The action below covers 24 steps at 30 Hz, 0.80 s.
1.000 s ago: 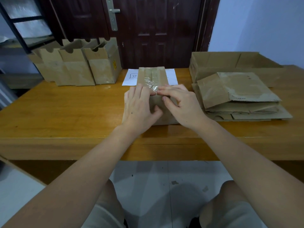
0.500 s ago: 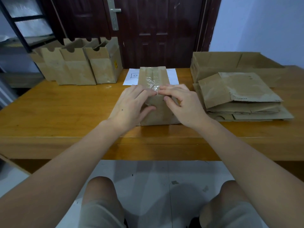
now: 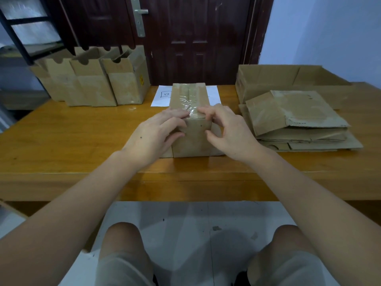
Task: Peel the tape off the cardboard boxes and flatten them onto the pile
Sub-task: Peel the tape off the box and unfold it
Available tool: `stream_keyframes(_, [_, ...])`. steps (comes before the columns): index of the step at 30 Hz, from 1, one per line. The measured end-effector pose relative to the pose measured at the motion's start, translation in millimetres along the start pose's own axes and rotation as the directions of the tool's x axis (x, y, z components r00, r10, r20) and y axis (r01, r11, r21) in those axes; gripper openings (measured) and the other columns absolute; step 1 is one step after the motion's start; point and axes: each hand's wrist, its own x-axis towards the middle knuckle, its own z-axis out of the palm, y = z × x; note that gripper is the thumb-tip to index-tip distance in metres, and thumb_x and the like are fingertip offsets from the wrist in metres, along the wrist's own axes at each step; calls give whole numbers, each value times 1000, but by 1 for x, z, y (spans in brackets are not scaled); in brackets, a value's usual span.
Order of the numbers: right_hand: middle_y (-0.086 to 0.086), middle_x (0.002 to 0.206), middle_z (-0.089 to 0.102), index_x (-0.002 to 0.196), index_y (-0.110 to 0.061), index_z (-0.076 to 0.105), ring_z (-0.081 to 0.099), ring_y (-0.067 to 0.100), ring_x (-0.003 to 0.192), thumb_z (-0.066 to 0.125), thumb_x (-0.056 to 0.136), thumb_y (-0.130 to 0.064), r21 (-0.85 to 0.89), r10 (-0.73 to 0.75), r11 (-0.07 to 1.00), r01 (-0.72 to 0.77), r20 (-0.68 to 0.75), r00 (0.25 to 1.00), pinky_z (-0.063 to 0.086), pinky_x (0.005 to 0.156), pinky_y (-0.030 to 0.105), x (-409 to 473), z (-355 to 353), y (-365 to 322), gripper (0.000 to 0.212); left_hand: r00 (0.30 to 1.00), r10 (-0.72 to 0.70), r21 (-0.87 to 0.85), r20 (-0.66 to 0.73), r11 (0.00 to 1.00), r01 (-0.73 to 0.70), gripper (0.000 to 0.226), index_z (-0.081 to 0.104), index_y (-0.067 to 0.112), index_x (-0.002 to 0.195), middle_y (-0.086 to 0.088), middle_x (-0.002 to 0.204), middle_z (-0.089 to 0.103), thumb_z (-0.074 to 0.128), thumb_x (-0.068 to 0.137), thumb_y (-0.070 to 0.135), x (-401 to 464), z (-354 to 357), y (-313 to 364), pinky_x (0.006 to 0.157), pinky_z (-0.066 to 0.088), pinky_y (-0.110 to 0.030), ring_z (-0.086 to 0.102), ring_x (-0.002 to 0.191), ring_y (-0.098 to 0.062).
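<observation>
Head view, hands [image 3: 156, 135] [image 3: 228, 129] hiding tape [image 3: 190, 108] edge, perhaps lifted

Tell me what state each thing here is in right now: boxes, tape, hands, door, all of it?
Taped box: closed, upright on the table.
Clear tape: still stuck along the top, wrinkled near the front edge.
Left hand: gripping the box's near corner.
Right hand: fingers curled at the tape's end.
Three boxes, back left: standing, tops open.
Pile, right: flattened, stacked.
Large box behind it: open.
Door: shut.

The wooden table [image 3: 72, 145] bears cardboard boxes [image 3: 92, 87], flattened pile [image 3: 299, 124], paper [image 3: 162, 98].
</observation>
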Motion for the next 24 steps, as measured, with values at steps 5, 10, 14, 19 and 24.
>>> stream_keyframes(5, [-6,146,55,98,-22,56,37,11,145,70,90,-12,-58,-35,998,35,-12,999,38,116,38,0,3,1,19,998,42,72,-39,997,-39,7,72,9,101,-15,134,65,67,96,9,3,5,4,108,49,-50,59,129,-33])
stream_keyframes(10, [0,147,54,101,-21,70,38,19,143,79,85,-19,-95,-50,994,44,-69,996,30,113,29,-1,12,-5,18,993,-56,54,-109,997,62,14,73,11,96,-15,131,66,59,97,16,4,12,19,106,45,-45,59,125,-36])
stream_keyframes(14, [0,149,53,108,-26,70,35,23,146,79,86,-30,-80,42,995,-55,-159,986,31,115,39,1,28,-22,24,978,-142,-8,-154,990,143,27,75,15,96,-9,129,67,50,100,26,6,17,28,104,42,-42,57,124,-32])
stream_keyframes(19, [-2,144,59,99,-22,74,35,24,147,77,89,-23,-4,97,995,-101,-226,969,30,117,42,5,38,-28,11,951,-291,-118,-107,953,279,28,70,22,114,5,126,69,59,97,43,10,9,34,106,45,-40,56,125,-17])
stream_keyframes(24, [-6,145,58,83,-25,64,33,19,149,73,92,-25,52,79,996,-69,-211,974,33,116,50,2,32,-24,12,927,-376,-169,8,913,371,54,55,24,135,8,132,64,73,89,44,10,-9,30,104,46,-32,55,126,-9])
